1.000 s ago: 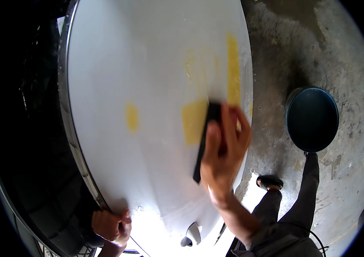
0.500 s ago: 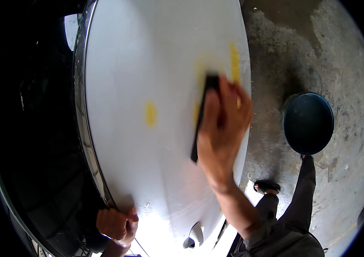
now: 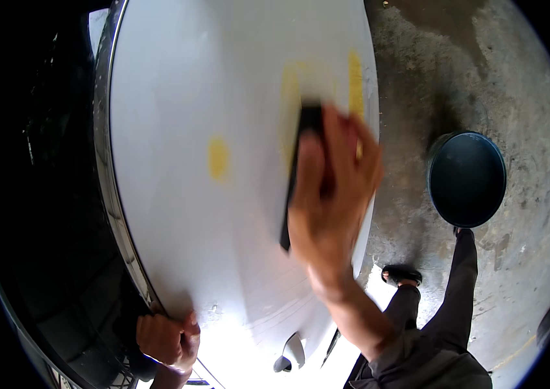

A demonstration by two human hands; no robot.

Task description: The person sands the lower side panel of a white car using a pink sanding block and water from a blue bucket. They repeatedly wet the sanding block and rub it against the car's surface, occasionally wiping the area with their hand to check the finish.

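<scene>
My right hand (image 3: 333,207) is closed round a long black sanding block (image 3: 310,118), pressing it lengthwise on a pale grey car door panel (image 3: 171,97). Motion blurs the block and fingers. Just beyond the block shows a faint yellow ring of filler (image 3: 289,87), partly hidden by hand and block. To its left is a small yellow patch (image 3: 219,158); a yellow strip (image 3: 355,81) runs near the panel's right edge. At the lower left my left hand (image 3: 170,338) grips the door's window edge, fingers curled over it, thumb on the panel.
Along the panel's left side run a shiny trim strip (image 3: 114,207) and dark window glass (image 3: 48,246). A door handle (image 3: 296,350) sticks out near the bottom. On the stained concrete floor (image 3: 534,84) at right stands a dark blue bucket (image 3: 502,170), close to my sandalled feet (image 3: 402,275).
My right hand and the block have shifted slightly left, uncovering more of the faint yellow ring. The whole view has shifted a little; my left hand keeps its hold on the window edge.
</scene>
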